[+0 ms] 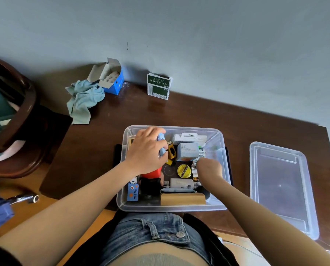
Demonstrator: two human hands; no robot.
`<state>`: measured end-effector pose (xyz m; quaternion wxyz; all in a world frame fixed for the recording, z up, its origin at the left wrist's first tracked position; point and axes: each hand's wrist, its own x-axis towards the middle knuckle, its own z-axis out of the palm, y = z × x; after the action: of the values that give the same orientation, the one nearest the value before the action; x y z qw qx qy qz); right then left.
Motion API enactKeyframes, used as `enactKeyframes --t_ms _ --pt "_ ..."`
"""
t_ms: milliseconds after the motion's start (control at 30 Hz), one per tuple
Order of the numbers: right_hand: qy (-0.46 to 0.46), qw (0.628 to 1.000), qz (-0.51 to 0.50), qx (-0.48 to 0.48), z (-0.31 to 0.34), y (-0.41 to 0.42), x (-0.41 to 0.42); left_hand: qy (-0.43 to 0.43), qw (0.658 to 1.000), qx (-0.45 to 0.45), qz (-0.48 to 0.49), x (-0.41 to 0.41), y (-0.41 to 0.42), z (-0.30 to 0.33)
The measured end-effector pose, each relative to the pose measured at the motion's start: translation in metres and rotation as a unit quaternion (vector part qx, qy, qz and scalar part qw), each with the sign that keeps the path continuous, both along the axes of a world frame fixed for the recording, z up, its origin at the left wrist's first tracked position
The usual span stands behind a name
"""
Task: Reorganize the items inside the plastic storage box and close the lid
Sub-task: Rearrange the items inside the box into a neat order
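The lid (281,189) lies right of the storage box (171,207) on the table (106,135).

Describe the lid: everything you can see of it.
The lid is clear, slightly frosted plastic, rectangular with rounded corners and a raised border round a flat inner panel. It looks whole. It lies flat on the dark wooden table, to the right of the open box and apart from it. Its near end reaches the table's front edge. Neither hand touches it, and nothing lies on it.
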<state>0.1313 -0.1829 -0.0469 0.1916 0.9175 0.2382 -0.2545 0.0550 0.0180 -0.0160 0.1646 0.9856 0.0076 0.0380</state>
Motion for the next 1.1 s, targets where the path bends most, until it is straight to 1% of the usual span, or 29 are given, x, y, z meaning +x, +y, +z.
enactKeyframes --t_ms 400,600,900,1000,1100 --pt "-0.007 0.999 -0.032 0.036 -0.014 0.005 0.002 -0.011 1.000 -0.005 0.000 0.000 0.000 -0.003" --pt "0.004 0.999 -0.014 0.049 -0.012 -0.002 0.000 -0.014 1.000 -0.004 -0.001 0.000 0.000 -0.003" --pt "-0.004 0.992 -0.073 0.104 -0.017 -0.002 -0.002 -0.023 1.000 -0.001 0.001 0.000 0.000 -0.005" --pt "0.005 0.993 -0.079 0.087 -0.016 -0.003 -0.008 -0.023 1.000 -0.003 0.001 -0.001 0.000 -0.005" --pt "0.045 0.996 -0.066 0.031 -0.010 -0.002 -0.010 -0.024 1.000 0.000 -0.001 -0.001 0.000 -0.006"
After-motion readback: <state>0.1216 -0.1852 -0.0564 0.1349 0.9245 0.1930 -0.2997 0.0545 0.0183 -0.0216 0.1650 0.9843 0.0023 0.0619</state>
